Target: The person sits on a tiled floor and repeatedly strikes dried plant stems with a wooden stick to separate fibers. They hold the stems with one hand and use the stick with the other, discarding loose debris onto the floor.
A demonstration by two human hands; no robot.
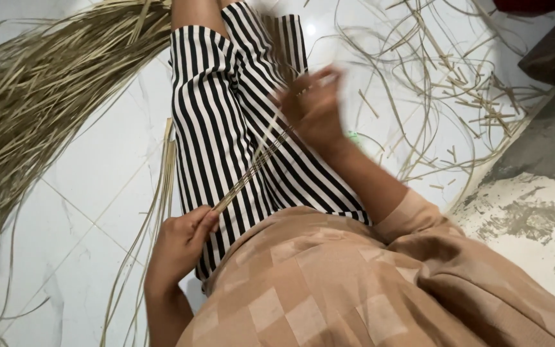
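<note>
Thin bundle of pale strips stretched diagonally over the lap, across the black-and-white striped shorts. Left hand pinches its lower end, fingers closed on it. Right hand at the upper end, motion-blurred; grip unclear. Big strip pile lies on white tiled floor left; loose offcuts right.

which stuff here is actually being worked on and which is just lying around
In hand: thin strips stretched between the left hand and blurred right hand.

Lying about: big strip bundle, loose scraps, white tiled floor.
</note>
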